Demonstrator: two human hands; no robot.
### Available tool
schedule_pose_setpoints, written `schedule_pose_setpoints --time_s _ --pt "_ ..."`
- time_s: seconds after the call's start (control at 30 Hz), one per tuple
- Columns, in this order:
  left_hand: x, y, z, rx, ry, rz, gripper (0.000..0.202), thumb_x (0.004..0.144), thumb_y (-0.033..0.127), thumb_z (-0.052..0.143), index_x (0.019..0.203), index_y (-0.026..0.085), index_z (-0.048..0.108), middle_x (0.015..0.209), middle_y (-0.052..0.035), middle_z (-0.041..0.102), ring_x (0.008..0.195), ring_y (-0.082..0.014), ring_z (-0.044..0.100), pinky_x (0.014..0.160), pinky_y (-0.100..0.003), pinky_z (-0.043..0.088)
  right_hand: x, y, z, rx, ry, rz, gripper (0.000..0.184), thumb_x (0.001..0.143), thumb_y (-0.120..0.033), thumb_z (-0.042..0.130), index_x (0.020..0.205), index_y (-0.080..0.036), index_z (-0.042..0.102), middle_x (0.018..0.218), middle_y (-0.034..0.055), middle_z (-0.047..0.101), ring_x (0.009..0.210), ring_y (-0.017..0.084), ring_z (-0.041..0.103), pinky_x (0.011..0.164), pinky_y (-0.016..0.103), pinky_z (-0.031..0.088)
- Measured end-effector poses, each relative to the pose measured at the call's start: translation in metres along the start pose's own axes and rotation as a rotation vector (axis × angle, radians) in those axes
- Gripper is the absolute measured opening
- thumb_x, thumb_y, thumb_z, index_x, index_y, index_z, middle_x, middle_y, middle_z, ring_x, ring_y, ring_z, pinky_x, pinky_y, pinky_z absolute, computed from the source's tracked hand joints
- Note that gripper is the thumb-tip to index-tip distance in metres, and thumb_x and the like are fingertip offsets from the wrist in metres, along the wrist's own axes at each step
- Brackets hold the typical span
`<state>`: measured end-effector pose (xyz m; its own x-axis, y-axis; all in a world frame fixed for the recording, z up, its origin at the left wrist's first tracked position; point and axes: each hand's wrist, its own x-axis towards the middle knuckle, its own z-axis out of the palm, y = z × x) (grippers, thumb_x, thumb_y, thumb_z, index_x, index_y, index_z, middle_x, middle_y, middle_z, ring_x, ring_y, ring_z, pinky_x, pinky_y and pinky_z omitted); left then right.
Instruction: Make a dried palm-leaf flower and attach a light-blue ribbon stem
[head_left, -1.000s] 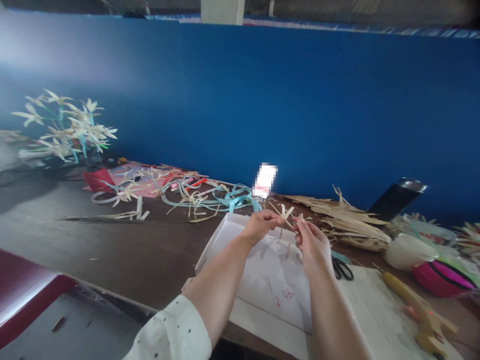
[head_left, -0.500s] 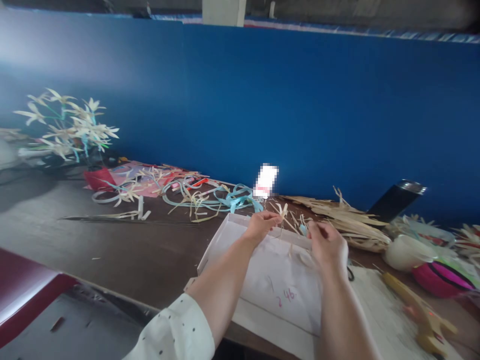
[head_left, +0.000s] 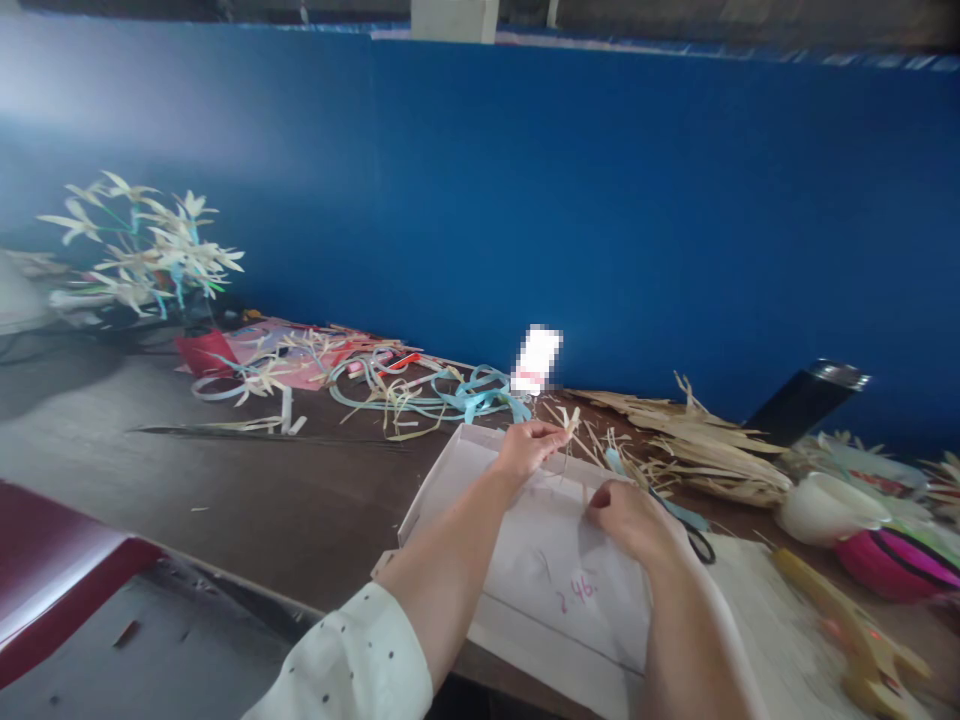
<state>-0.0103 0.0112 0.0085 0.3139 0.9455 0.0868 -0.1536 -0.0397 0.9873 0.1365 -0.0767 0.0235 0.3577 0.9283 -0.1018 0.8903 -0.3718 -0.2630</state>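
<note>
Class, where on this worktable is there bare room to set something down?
Widest: dark tabletop left of the white tray, along the front edge, one small scrap aside. Smaller: the tray's floor between the forearms. Crowded: along the blue wall, with blue ribbon and dry tan strips; also beyond the left hand.

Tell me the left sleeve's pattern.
Dark dots on a pale sleeve, seen best in the head view.

Craft workshop — flowers [head_left: 174, 244], blue ribbon [head_left: 472, 405]
</note>
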Motion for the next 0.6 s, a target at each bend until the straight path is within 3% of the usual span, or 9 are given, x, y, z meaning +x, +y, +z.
schedule_pose_setpoints --time_s 0.17,0.37,0.47,0.6 --pt "0.000 0.000 -0.002 0.025 -0.017 0.017 0.034 0.062 0.044 0.070 0.079 0.014 0.070 0.066 -0.0019 0.060 0.056 -0.0080 0.045 0.055 -0.023 0.038 0.006 0.002 0.000 0.065 0.046 -0.066 0.012 0.066 -0.027 0.055 0.069 -0.024 0.066 0.072 0.0051 0.066 0.069 0.021 0.060 0.059 0.029 0.036" --pt "0.002 -0.002 -0.003 0.026 -0.021 -0.018 0.033 0.062 0.042 0.071 0.080 0.013 0.070 0.066 -0.0024 0.059 0.059 -0.0087 0.046 0.055 -0.022 0.038 0.010 0.009 -0.005 0.165 0.245 0.014 0.020 0.071 -0.038 0.053 0.080 -0.027 0.068 0.078 0.0035 0.068 0.069 0.020 0.059 0.058 0.028 0.036" --pt "0.004 -0.005 -0.003 0.027 -0.034 -0.012 0.033 0.063 0.041 0.070 0.080 0.013 0.070 0.065 -0.0020 0.058 0.060 -0.0089 0.046 0.056 -0.022 0.038 0.008 0.011 -0.008 0.166 0.168 0.049 0.023 0.068 -0.043 0.058 0.082 -0.028 0.069 0.082 0.0037 0.068 0.073 0.022 0.060 0.058 0.030 0.037" --pt "0.006 -0.008 -0.004 0.026 -0.047 -0.009 0.037 0.061 0.045 0.071 0.081 0.013 0.070 0.065 -0.0021 0.058 0.060 -0.0089 0.046 0.056 -0.022 0.037 0.005 0.010 -0.004 0.174 0.074 -0.039 0.037 0.058 -0.050 0.068 0.087 -0.026 0.067 0.092 0.0041 0.067 0.080 0.023 0.061 0.063 0.032 0.039"
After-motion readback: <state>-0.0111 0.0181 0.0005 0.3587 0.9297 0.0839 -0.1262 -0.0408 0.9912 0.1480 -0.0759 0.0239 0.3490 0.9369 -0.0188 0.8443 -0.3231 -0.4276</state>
